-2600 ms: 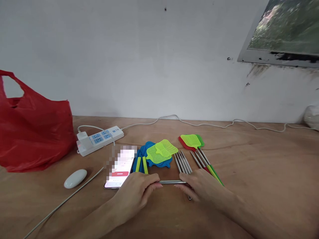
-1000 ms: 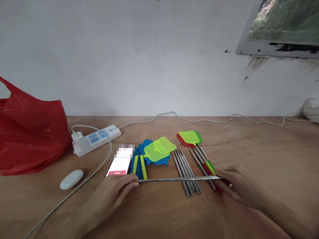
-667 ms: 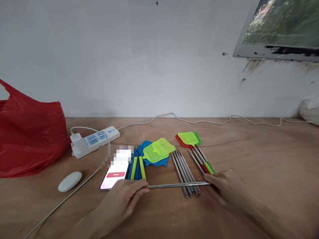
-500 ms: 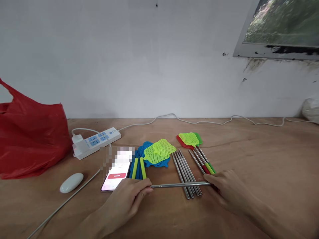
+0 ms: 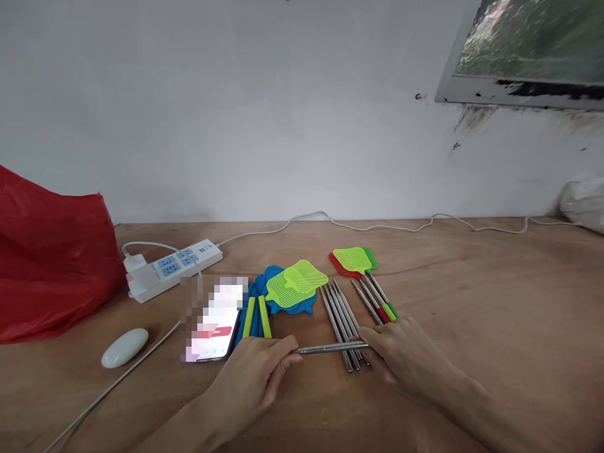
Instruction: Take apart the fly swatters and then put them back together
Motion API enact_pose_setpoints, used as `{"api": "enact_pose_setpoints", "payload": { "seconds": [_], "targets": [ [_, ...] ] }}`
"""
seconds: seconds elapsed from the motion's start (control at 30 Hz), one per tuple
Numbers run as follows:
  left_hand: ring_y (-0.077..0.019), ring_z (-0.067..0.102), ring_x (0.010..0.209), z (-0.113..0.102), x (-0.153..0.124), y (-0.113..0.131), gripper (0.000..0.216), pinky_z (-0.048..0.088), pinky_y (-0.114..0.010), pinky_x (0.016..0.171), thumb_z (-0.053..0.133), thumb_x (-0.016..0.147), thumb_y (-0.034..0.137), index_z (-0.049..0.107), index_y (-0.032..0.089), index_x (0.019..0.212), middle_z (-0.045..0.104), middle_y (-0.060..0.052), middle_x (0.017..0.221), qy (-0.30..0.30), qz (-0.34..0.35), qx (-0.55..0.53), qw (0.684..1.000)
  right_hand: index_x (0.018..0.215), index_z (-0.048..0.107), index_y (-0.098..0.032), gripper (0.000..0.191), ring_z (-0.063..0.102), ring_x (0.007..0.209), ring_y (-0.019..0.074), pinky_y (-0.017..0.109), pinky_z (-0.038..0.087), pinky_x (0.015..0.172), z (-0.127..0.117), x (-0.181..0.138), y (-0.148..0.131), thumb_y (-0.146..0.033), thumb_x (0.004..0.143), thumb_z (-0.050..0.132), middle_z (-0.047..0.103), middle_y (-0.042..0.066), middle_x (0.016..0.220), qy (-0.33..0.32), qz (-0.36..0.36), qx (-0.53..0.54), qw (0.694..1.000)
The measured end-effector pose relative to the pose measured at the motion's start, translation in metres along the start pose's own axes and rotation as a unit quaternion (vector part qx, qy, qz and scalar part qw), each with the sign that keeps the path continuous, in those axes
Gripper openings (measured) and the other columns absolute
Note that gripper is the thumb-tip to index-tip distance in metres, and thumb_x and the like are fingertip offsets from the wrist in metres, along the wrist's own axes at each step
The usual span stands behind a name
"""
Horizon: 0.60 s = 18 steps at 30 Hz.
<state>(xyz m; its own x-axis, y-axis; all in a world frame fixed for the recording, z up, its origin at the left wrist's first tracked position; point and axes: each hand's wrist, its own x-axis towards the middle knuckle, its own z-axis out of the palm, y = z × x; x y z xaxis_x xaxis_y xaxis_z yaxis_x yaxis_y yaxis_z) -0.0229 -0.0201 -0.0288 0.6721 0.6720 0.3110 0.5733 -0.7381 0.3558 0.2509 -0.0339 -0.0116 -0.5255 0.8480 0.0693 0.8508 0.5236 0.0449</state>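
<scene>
Between my two hands a thin metal telescopic rod [image 5: 333, 348] lies level, crossing above the near part of several loose metal rods [image 5: 340, 321]. My left hand [image 5: 259, 371] pinches its left end, and my right hand [image 5: 394, 343] is closed round its right end. Past the right hand lie assembled fly swatters [image 5: 353, 260] with red, yellow and green heads and matching grips. Loose yellow swatter heads [image 5: 292, 286] rest on blue swatter heads [image 5: 299, 307] beyond my left hand. Yellow grip tubes [image 5: 249, 318] and blue grip tubes [image 5: 255, 324] lie behind its knuckles.
A lit phone [image 5: 217, 324] lies left of the grips. Farther left are a white computer mouse [image 5: 125, 347], a power strip [image 5: 174, 269] with a plug in it, and a red plastic bag [image 5: 56, 258]. A white cable [image 5: 372, 225] runs along the wall.
My hands have come closer together, the right one moving left along the rod, and less of the rod shows between them. The whole view has shifted slightly.
</scene>
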Motion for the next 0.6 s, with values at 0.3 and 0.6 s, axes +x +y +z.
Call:
{"api": "enact_pose_setpoints", "payload": {
  "seconds": [0.3,0.6],
  "targets": [
    [-0.0156,0.053,0.05,0.006,0.004,0.004,0.034,0.021,-0.028,0.049,0.031,0.107,0.026,0.044,0.021,0.076,0.056,0.002,0.061,-0.013,0.0,0.02,1.0,0.078,0.061,-0.018,0.008,0.058,0.054,0.0164,0.034,0.009,0.054,0.003,0.015,-0.023,-0.014,0.084,0.057,0.071,0.005,0.069,-0.013,0.013,-0.009,1.0],
    [-0.0163,0.057,0.059,-0.014,0.0,-0.003,0.034,0.029,-0.026,0.052,0.03,0.107,0.029,0.05,0.021,0.081,0.061,0.0,0.071,-0.046,-0.007,0.022,0.999,0.086,0.064,-0.019,0.011,0.059,0.058,0.0187,0.034,0.008,0.056,0.003,0.016,-0.013,-0.019,0.089,0.053,0.072,0.005,0.074,-0.023,0.026,0.006,0.999]
  ]
}}
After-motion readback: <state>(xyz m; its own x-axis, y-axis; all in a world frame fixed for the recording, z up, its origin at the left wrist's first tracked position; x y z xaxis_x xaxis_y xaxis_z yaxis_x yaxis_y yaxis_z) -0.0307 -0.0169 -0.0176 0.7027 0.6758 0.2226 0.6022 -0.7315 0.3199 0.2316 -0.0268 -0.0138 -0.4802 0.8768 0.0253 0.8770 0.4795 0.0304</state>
